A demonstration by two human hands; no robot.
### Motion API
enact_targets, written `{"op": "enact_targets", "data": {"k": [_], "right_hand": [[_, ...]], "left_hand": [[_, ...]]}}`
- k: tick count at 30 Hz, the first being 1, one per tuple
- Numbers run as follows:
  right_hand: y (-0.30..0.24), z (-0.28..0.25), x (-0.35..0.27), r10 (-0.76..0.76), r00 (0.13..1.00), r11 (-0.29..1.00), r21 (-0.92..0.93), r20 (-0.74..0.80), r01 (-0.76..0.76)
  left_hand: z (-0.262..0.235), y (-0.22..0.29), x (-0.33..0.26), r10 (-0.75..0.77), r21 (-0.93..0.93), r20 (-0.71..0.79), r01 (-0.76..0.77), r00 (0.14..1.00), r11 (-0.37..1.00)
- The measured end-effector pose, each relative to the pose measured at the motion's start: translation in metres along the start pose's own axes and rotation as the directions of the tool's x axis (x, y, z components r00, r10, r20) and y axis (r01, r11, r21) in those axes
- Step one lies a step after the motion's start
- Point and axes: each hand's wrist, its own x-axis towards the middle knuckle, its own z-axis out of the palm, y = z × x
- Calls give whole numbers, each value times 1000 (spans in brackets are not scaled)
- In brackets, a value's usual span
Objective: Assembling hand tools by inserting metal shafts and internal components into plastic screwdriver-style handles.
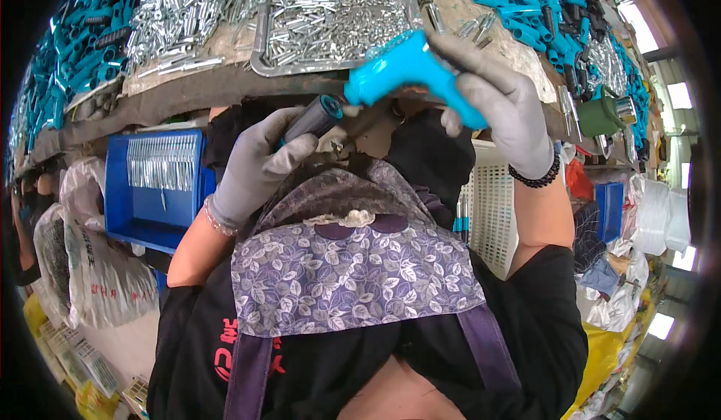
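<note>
My right hand (518, 108), in a grey glove, is closed on a bright teal pistol-shaped plastic handle (402, 67). Its narrower end points down to the left, toward my other hand. In my gloved left hand (255, 161) I grip a black cylindrical handle piece (312, 119) with a teal ring in its upper end. That end tilts up to the right, close to the tip of the teal handle; whether the two touch, I cannot tell. Both hands are held above my lap, at the front edge of the workbench.
A grey tray (259, 55) of small metal parts sits on the bench (214, 82). Metal rods (188, 14) and teal handles (71, 59) lie heaped around it. At the left is a blue bin (120, 221) with metal shafts; a white basket (492, 217) stands at my right.
</note>
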Motion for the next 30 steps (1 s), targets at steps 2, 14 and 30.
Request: {"op": "enact_targets", "data": {"k": [2,14,30], "right_hand": [[-2,7,-7,94,993,987,-139,76,-83],[13,7,0,-523,800,762,-260,294,593],[39,39,-7,-416,883,708,-686,-216,167]], "left_hand": [[2,-2,-4,4,55,35,-6,999,998],[10,3,-13,-123,-131,232,157,965,979],[20,25,2,257,655,-55,-159,965,739]]}}
